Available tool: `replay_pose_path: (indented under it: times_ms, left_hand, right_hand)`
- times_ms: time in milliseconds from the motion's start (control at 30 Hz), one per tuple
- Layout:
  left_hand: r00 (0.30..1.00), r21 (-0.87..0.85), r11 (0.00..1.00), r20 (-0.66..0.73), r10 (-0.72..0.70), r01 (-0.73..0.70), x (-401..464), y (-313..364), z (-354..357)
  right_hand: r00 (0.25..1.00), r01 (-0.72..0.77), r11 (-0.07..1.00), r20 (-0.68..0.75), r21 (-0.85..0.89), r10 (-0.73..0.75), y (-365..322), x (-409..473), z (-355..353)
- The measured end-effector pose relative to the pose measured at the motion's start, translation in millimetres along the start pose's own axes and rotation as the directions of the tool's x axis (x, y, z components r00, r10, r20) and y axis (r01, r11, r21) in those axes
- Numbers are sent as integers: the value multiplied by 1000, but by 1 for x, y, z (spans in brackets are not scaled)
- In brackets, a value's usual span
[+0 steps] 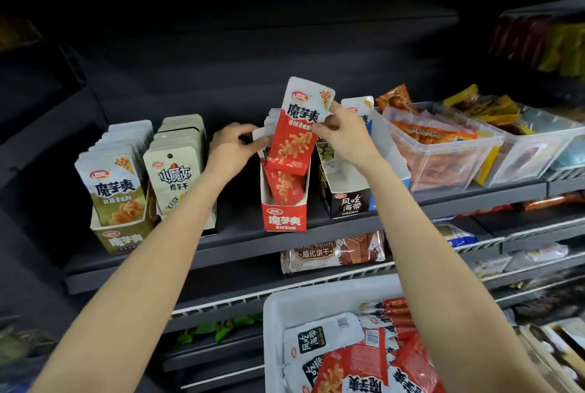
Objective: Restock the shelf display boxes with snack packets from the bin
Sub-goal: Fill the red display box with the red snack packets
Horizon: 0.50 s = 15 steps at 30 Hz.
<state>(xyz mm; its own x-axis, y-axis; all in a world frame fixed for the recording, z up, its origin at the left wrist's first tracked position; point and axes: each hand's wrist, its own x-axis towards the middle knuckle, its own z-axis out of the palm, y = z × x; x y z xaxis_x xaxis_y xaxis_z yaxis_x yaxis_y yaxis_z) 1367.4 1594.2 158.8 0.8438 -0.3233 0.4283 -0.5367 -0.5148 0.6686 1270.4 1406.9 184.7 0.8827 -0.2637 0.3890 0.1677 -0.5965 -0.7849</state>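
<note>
A red and white snack packet (pixel 299 130) stands tilted above the red display box (pixel 285 218) on the dark shelf. My right hand (pixel 343 133) pinches the packet's right edge near its top. My left hand (pixel 232 147) grips the tops of the packets standing in the back of that box and holds them leaning back. One more red packet (pixel 285 187) lies low inside the box front. The white bin (pixel 286 313) at the bottom holds several red packets and black-and-white ones.
Left of the red box stand an olive display box (pixel 122 239) and a beige one (pixel 177 164), both full of packets. To the right are a black seaweed box (pixel 346 202) and clear tubs (pixel 443 152) of snacks. Biscuit packs (pixel 332 253) lie on the shelf below.
</note>
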Motion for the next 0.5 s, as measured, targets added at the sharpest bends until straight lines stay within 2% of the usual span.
replay_pose_path:
  times_ms: [67,133,167,233,300,367,500]
  left_hand:
    - [999,-30,1000,-41,-9,8,5,6,3]
    - [998,1,1000,-67,-19,19,7,13,7]
    - [997,-12,999,-75,-36,36,8,15,9]
    - [994,-83,993,-74,-86,80,10,17,14]
    - [992,-136,987,-88,-95,83,9,16,17]
    - [983,-158,985,-162,-91,65,8,11,16]
    - [940,-113,993,-337,-54,17,-12,13,12]
  right_hand:
    - [997,65,988,53,-141,-58,1,3,4]
    - [996,94,908,31,-409,-89,5,6,19]
    - [997,51,861,-25,-507,-74,7,6,27]
    - [987,-70,809,-158,-583,-28,9,3,41]
    - [972,-108,815,-232,-569,-34,11,0,49]
    - [957,-101,876,-288,-472,-44,9,-1,51]
    - [922,32,951,-357,-309,-147,5,-27,44]
